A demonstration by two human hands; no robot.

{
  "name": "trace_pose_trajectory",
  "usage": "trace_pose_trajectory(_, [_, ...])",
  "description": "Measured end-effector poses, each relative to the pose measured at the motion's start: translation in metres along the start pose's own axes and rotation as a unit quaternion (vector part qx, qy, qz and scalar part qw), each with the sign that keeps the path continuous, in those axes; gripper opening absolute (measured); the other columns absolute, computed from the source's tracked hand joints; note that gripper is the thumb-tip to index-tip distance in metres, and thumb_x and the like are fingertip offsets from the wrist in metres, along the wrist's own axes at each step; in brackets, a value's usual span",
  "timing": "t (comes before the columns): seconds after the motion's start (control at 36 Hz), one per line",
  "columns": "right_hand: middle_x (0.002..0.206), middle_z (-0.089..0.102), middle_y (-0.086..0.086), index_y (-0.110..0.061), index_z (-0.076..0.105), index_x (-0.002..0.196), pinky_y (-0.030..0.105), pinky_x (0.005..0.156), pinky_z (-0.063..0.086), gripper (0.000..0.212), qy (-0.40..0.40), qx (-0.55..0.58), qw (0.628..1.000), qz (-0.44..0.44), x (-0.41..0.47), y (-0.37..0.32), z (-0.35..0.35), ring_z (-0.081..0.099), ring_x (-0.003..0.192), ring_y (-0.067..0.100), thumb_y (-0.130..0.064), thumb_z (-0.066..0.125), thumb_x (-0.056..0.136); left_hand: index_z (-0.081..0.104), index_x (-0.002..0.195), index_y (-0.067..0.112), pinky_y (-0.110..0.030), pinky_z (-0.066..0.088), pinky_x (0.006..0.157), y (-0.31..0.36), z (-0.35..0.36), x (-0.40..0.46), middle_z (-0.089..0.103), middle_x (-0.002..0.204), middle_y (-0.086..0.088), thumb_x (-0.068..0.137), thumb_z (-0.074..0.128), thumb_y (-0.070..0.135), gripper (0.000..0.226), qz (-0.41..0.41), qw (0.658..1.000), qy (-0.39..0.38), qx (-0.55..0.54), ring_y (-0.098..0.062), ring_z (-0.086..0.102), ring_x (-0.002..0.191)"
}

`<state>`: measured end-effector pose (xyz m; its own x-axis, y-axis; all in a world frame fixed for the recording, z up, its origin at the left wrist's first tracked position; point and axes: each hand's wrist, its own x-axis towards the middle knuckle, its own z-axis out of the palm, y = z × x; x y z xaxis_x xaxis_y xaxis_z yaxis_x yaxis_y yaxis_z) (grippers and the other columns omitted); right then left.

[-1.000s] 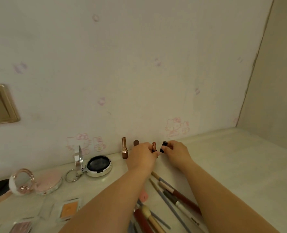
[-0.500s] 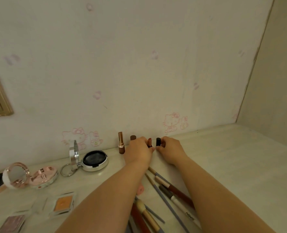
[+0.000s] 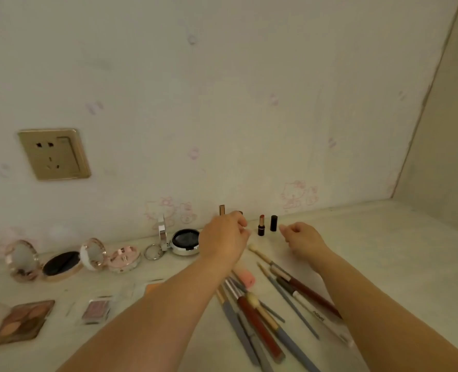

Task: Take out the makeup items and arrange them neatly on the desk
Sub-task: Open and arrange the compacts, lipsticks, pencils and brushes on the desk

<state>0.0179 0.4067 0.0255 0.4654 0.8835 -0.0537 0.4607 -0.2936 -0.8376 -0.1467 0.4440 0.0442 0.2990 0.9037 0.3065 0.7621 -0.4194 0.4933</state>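
Now that both hands have let go, the open lipstick (image 3: 261, 225) and its black cap (image 3: 273, 223) stand upright just beside each other at the far edge of the desk (image 3: 383, 253), near the wall. That pair looks placed. The right hand (image 3: 301, 237) has drawn back to the right of them, fingers loosely curled and holding nothing. The left hand (image 3: 226, 237) has shifted left, curled over the gold lipstick (image 3: 222, 209); whether it grips anything there, I cannot tell. Nearer, the brushes and pencils (image 3: 270, 304) lie fanned out, and the compacts (image 3: 185, 241) sit open to the left.
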Motion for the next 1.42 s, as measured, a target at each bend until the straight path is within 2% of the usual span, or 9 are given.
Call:
trace_pose_trajectory(0.31, [0.086, 0.059, -0.004, -0.016, 0.065, 0.089, 0.023, 0.073, 0.038, 0.014, 0.003, -0.069, 0.993, -0.094, -0.083, -0.013, 0.027, 0.055, 0.079, 0.012, -0.026, 0.055, 0.092, 0.068, 0.096, 0.026, -0.029, 0.048, 0.070, -0.029, -0.017, -0.062, 0.067, 0.103, 0.003, 0.090, 0.056, 0.039, 0.018, -0.044, 0.997, -0.026, 0.054, -0.018, 0.062, 0.096])
trace_pose_trajectory(0.58, [0.085, 0.071, 0.004, -0.012, 0.072, 0.089, 0.028, 0.071, 0.052, 0.035, -0.024, -0.239, 0.970, -0.046, -0.094, -0.024, 0.047, 0.065, 0.076, 0.016, -0.041, 0.054, 0.089, 0.068, 0.112, 0.021, -0.037, 0.042, 0.092, -0.022, -0.008, -0.058, 0.058, 0.121, -0.004, 0.093, 0.045, 0.049, 0.041, -0.091, 0.985, -0.068, 0.130, -0.024, 0.041, 0.122])
trace_pose_trajectory(0.72, [0.080, 0.073, 0.007, -0.009, 0.074, 0.084, 0.031, 0.070, 0.055, 0.043, -0.012, -0.212, 0.977, -0.032, -0.092, -0.025, 0.052, 0.064, 0.068, 0.018, -0.047, 0.054, 0.086, 0.066, 0.114, 0.017, -0.036, 0.038, 0.094, -0.017, -0.002, -0.054, 0.058, 0.122, -0.005, 0.091, 0.042, 0.052, 0.048, -0.136, 0.981, -0.086, 0.104, -0.026, 0.041, 0.123])
trace_pose_trajectory(0.89, [0.072, 0.059, -0.008, -0.016, 0.073, 0.090, 0.021, 0.055, 0.037, 0.037, 0.087, -0.123, 0.985, -0.089, -0.102, -0.041, 0.043, 0.052, 0.062, 0.007, -0.049, 0.057, 0.086, 0.072, 0.102, 0.026, -0.030, 0.046, 0.085, -0.011, -0.023, -0.056, 0.069, 0.111, 0.000, 0.089, 0.053, 0.042, 0.028, -0.121, 0.986, -0.028, -0.115, -0.020, 0.058, 0.109])
trace_pose_trajectory(1.06, [0.069, 0.053, -0.009, -0.018, 0.070, 0.097, 0.020, 0.055, 0.036, 0.032, 0.112, -0.031, 0.980, -0.163, -0.136, -0.064, 0.054, 0.048, 0.063, 0.006, -0.046, 0.059, 0.086, 0.063, 0.097, 0.024, -0.039, 0.051, 0.093, -0.017, -0.058, -0.084, 0.069, 0.101, 0.003, 0.084, 0.064, 0.034, 0.016, -0.123, 0.916, 0.000, -0.381, -0.014, 0.065, 0.098])
trace_pose_trajectory(1.17, [0.076, 0.061, -0.006, -0.023, 0.071, 0.094, 0.024, 0.062, 0.041, 0.017, 0.032, -0.009, 0.979, -0.202, -0.171, -0.078, 0.076, 0.054, 0.070, 0.010, -0.034, 0.059, 0.088, 0.060, 0.091, 0.026, -0.037, 0.055, 0.086, -0.041, -0.084, -0.119, 0.067, 0.100, 0.002, 0.086, 0.063, 0.033, 0.009, -0.112, 0.905, 0.017, -0.409, -0.016, 0.065, 0.094])
trace_pose_trajectory(1.25, [0.073, 0.061, -0.009, -0.021, 0.068, 0.095, 0.018, 0.060, 0.039, 0.015, -0.006, 0.041, 0.977, -0.210, -0.192, -0.085, 0.097, 0.054, 0.070, 0.007, -0.024, 0.053, 0.092, 0.058, 0.088, 0.033, -0.030, 0.052, 0.081, -0.072, -0.105, -0.149, 0.065, 0.097, 0.009, 0.087, 0.062, 0.035, 0.005, -0.085, 0.941, 0.052, -0.323, -0.012, 0.065, 0.091])
trace_pose_trajectory(1.33, [0.067, 0.060, -0.003, -0.019, 0.060, 0.096, 0.023, 0.058, 0.036, 0.022, -0.038, 0.154, 0.976, -0.151, -0.209, -0.097, 0.121, 0.050, 0.061, 0.008, -0.033, 0.043, 0.096, 0.057, 0.098, 0.029, -0.014, 0.042, 0.071, -0.104, -0.124, -0.182, 0.062, 0.098, 0.012, 0.087, 0.062, 0.032, 0.012, -0.065, 0.970, 0.047, -0.229, -0.006, 0.059, 0.089])
trace_pose_trajectory(1.42, [0.060, 0.057, -0.001, -0.014, 0.063, 0.088, 0.023, 0.057, 0.034, 0.043, -0.104, 0.114, 0.976, -0.156, -0.225, -0.106, 0.148, 0.049, 0.056, 0.009, -0.042, 0.033, 0.098, 0.057, 0.096, 0.028, -0.013, 0.043, 0.071, -0.130, -0.141, -0.210, 0.063, 0.098, 0.012, 0.085, 0.066, 0.026, 0.015, -0.046, 0.981, 0.046, -0.181, -0.003, 0.058, 0.088])
